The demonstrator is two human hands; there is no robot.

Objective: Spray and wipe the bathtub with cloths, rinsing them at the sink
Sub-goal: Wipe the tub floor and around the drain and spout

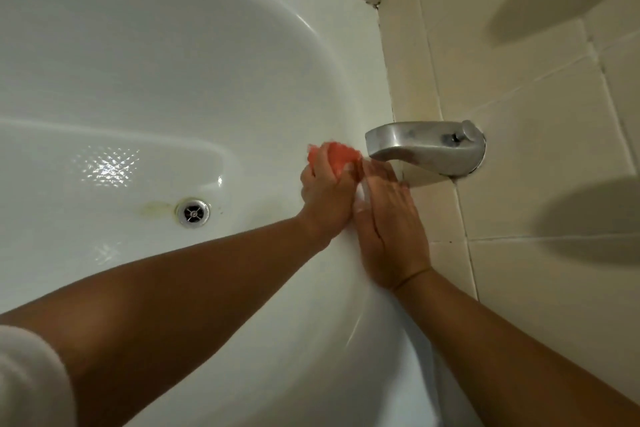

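Note:
I look down into a white bathtub (145, 73). My left hand (325, 194) grips a bunched orange-pink cloth (341, 158) against the tub's inner wall, just left of and below the metal spout (426, 146). My right hand (391, 229) lies flat with straight fingers on the tub's rim beside the left hand, its fingertips under the spout. The two hands touch side by side.
A round metal drain (193, 212) sits in the tub floor with a yellowish stain to its left. Beige wall tiles (536, 156) rise to the right of the rim, with dark shadows on them. A white sleeve (31, 381) shows at bottom left.

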